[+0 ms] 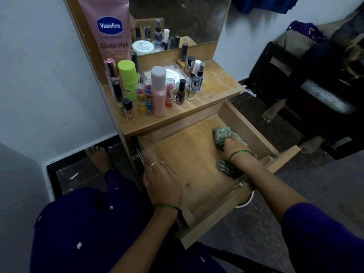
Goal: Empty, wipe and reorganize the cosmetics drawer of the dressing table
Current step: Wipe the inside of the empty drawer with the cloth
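The wiping step is judged to be in hand: the one drawer (197, 154) is pulled fully out below the tabletop (214, 89) and its wooden floor is bare. A single green cloth (221, 134) is pressed to the far right of that floor, bunched under the curled fingers of the right hand (233, 143). The left hand (163, 180) is laid flat and relaxed over the drawer's left wall, steadying it. The near-left floor is probably to be wiped next. Roughly fifteen bottles (157, 89) are stood on the tabletop; one large pink tube (110, 30) is propped far left.
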